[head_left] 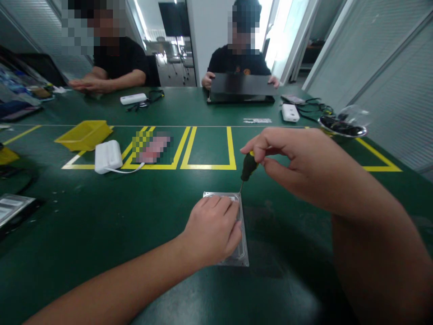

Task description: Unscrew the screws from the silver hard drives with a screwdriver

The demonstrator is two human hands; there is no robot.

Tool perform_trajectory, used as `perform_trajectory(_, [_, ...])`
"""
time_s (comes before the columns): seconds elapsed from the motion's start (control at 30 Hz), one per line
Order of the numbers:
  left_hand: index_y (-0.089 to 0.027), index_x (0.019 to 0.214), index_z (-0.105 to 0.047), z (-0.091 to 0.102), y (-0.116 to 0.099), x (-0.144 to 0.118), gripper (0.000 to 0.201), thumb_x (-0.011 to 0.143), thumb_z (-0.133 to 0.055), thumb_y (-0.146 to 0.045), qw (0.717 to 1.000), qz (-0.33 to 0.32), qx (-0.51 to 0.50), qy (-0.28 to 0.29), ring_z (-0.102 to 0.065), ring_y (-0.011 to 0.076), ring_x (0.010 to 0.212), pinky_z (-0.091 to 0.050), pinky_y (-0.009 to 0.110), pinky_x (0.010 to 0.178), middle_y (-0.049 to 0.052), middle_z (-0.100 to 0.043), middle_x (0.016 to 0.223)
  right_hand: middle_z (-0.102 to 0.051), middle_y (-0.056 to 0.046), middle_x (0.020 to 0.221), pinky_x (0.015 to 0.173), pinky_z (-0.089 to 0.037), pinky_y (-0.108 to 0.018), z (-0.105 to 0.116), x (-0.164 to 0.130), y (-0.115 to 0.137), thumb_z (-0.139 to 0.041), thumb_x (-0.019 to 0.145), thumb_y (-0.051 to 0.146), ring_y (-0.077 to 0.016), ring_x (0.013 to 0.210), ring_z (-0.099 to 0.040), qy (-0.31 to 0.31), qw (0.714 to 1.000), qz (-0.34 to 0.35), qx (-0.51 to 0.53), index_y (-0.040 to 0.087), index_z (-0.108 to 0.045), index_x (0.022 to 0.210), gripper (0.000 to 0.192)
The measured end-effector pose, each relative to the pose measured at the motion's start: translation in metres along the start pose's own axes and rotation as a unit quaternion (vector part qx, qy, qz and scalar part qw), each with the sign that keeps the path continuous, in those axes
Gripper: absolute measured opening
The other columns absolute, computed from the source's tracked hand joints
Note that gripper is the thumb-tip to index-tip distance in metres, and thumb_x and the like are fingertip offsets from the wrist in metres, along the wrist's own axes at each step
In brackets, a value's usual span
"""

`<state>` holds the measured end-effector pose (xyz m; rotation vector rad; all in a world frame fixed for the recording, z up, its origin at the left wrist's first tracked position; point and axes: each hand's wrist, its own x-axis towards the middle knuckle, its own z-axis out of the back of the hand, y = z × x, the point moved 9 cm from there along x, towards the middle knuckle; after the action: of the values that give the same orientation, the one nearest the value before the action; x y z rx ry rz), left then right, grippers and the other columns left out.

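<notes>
A silver metal hard drive (242, 246) lies flat on the green table in front of me. My left hand (213, 228) rests over it, fingers curled and holding it down, hiding most of its top. A short screwdriver (249, 167) with a dark green and yellow handle stands nearly upright at the drive's far right corner. Its tip meets that corner, where a screw is too small to make out. Thumb and fingers of my right hand (284, 155) pinch the handle from above.
Yellow tape frames cross the table beyond. A yellow bin (84, 135), white power bank (108, 156) and cabled phone (155, 149) stand left. Another drive (15, 208) is at the left edge. A bowl (343, 128) sits far right. Two people sit opposite, one holding a dark panel (241, 85).
</notes>
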<state>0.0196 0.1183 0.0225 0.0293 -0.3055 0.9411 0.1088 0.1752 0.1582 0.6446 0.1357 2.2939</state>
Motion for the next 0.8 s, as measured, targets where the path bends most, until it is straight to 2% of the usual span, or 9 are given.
perform_trajectory(0.43, [-0.017, 0.118, -0.063, -0.0008, -0.0001, -0.0003, 0.034, 0.092, -0.049, -0.035, 1.0, 0.002, -0.008, -0.001, -0.059, 0.028, 0.095, -0.049, 0.047, 0.082, 0.007, -0.064, 0.1, -0.072, 0.001, 0.098, 0.079, -0.05, -0.029, 0.0002, 0.0007, -0.0016, -0.05, 0.074, 0.004, -0.0164, 0.087, -0.068, 0.003, 1.0, 0.003, 0.008, 0.022, -0.067, 0.098, 0.034])
perform_trajectory(0.67, [-0.016, 0.117, -0.063, -0.0002, 0.0002, -0.0002, 0.034, 0.091, -0.05, -0.035, 1.0, -0.001, -0.005, -0.003, -0.059, 0.028, 0.094, -0.049, 0.047, 0.081, 0.008, -0.064, 0.099, -0.074, 0.001, 0.102, 0.085, -0.052, -0.032, 0.0005, 0.0006, 0.0023, -0.052, 0.079, 0.007, -0.0192, 0.093, -0.069, 0.009, 1.0, 0.02, -0.013, 0.024, -0.072, 0.098, 0.032])
perform_trajectory(0.8, [-0.016, 0.117, -0.063, -0.0003, 0.0, -0.0002, 0.034, 0.091, -0.05, -0.034, 1.0, 0.001, -0.003, -0.005, -0.059, 0.0282, 0.095, -0.049, 0.047, 0.082, 0.008, -0.064, 0.099, -0.073, 0.0, 0.108, 0.089, -0.052, -0.034, 0.0017, -0.0009, 0.0017, -0.053, 0.081, 0.009, -0.021, 0.098, -0.068, 0.011, 0.999, 0.02, -0.03, 0.025, -0.073, 0.105, 0.035])
